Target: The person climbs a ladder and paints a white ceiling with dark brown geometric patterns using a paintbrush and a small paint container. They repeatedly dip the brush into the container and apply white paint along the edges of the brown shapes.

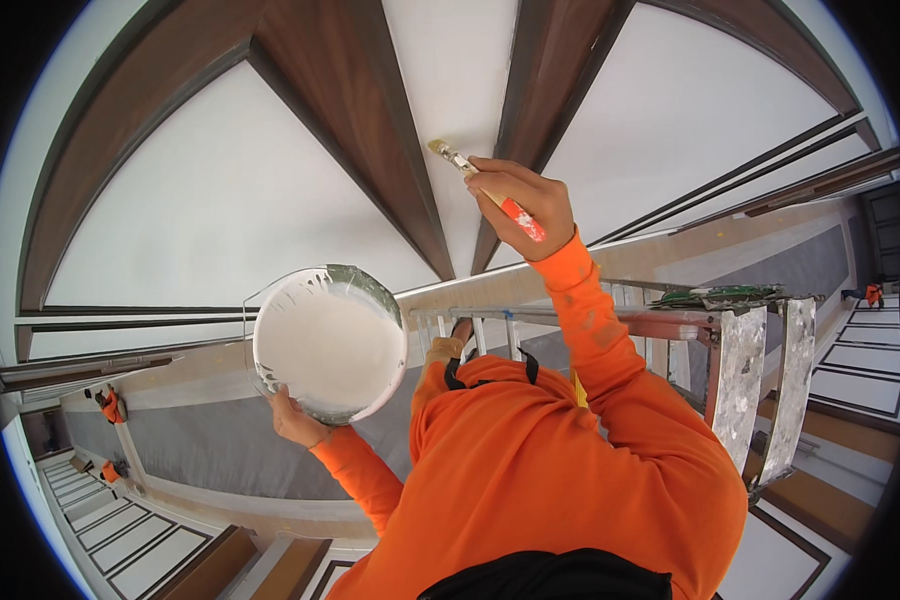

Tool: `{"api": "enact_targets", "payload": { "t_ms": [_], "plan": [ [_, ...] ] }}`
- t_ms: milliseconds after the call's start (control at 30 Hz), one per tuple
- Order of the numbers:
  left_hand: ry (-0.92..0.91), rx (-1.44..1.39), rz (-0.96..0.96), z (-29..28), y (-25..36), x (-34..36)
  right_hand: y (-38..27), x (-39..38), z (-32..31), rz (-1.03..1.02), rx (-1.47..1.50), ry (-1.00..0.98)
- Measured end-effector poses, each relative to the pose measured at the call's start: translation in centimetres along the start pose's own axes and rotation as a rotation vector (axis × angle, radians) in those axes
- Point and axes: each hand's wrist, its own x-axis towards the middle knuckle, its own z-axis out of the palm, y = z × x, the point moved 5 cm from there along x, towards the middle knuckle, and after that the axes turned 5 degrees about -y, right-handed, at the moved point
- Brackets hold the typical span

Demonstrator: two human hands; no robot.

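Observation:
My right hand (526,205) is closed around the handle of a paintbrush (455,157) with a red handle end and pale bristles. The bristles point up and left, in front of a narrow white wall strip (460,90) between two dark brown mouldings; whether they touch it I cannot tell. Lower left, my left hand (298,420) grips the side of a round paint bucket (355,276). White paint (330,345) lies in it, with streaks and dried patches around the inner wall. A thin wire handle loops over its left side.
A paint-spattered ladder (740,380) stands at my right, its rungs running below me. Far beneath is a grey floor (240,450) with pale borders. People in orange (113,407) are small in the distance at left, another person (874,295) at far right. Brown mouldings (345,90) frame white panels.

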Motion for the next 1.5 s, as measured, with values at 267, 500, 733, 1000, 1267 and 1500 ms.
{"api": "enact_targets", "payload": {
  "t_ms": [267, 500, 733, 1000, 1267, 1500],
  "plan": [
    [0.013, -0.048, -0.05, 3.6, 2.3, -1.8, -4.4, 2.3, -4.0, -0.161, -0.058, 0.273],
    [0.017, -0.091, -0.027, 5.0, 3.1, -2.2, -6.4, 4.9, -6.8, -0.178, 0.01, 0.442],
    [0.044, -0.159, -0.007, 4.0, 1.9, -0.9, -8.7, 8.4, -8.7, -0.29, 0.052, 0.525],
    [-0.066, -0.023, -0.003, 3.9, 1.8, -0.2, -12.2, 13.3, -9.0, -0.384, 0.053, 0.556],
    [-0.148, -0.012, 0.018, 4.9, 1.6, -0.4, -15.3, 17.2, -8.9, -0.478, -0.034, 0.536],
    [-0.228, 0.027, 0.05, 5.5, 1.4, 0.2, -16.0, 18.4, -8.1, -0.423, 0.041, 0.528]
  ]
}}
